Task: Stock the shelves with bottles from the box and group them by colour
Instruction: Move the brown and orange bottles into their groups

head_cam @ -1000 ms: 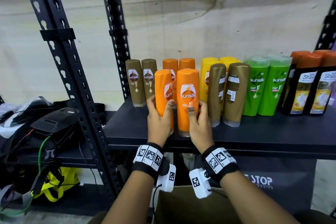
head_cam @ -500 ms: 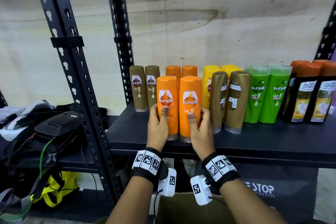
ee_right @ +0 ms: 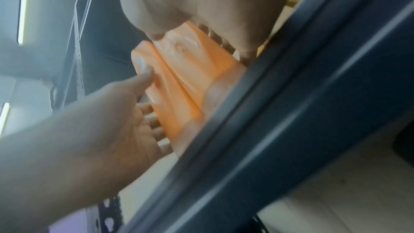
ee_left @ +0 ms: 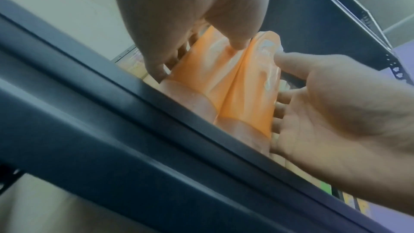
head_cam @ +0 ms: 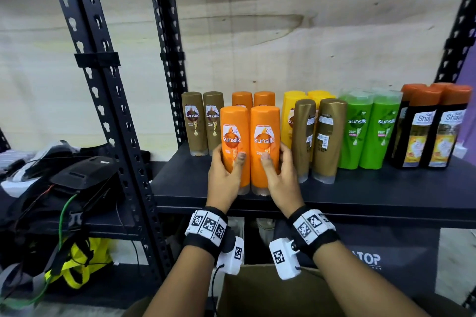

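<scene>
Background: storage corner with black steel racking against a pale wall.

Perforated black uprights (head_cam: pixel 103 100) carry a dark shelf board (head_cam: pixel 360 195) in front of a pale plywood wall panel (head_cam: pixel 283 20) marked with a dark grain streak. A purple surface (head_cam: pixel 467 100) shows at the right edge. To the left, a lower dark shelf (head_cam: pixel 108 224) holds black bags and cables; a yellow bag (head_cam: pixel 77 262) hangs below. A long ceiling light (ee_right: pixel 21 6) appears in the right wrist view.
</scene>
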The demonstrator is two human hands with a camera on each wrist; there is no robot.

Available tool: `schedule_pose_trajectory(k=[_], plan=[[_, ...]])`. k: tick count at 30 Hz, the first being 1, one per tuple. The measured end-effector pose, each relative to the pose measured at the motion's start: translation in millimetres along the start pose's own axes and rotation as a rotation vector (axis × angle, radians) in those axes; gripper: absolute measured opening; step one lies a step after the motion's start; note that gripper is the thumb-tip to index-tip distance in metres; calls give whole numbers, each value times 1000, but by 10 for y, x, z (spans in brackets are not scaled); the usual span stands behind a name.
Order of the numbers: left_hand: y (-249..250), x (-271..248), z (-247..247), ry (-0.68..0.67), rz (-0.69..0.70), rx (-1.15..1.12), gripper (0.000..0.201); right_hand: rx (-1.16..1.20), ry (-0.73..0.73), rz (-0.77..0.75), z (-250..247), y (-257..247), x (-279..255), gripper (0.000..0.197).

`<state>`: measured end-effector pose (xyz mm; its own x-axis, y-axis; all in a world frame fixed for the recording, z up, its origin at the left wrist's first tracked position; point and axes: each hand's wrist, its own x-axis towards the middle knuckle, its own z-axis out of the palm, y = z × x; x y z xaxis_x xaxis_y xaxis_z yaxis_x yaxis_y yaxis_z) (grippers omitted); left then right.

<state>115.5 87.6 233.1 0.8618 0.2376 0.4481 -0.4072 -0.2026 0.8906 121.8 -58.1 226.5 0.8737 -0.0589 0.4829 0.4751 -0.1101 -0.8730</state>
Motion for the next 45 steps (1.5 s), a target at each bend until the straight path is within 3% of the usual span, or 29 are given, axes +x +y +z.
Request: schedule_pose_trajectory(k=[10,16,22,45], plan=[[382,250,-230,-26,159,358,89,-433,-46,-246,-199,-619,319,93],[572,378,-233,-20,185,558,94,-584,-38,-225,-154,-728,322,93],[557,449,-159,-23,127,566,92,-678,6,-236,-99,-701,350,89],[279,1246,205,-19,-11,525,90,-550,55,-121,205,-409,1044,91]])
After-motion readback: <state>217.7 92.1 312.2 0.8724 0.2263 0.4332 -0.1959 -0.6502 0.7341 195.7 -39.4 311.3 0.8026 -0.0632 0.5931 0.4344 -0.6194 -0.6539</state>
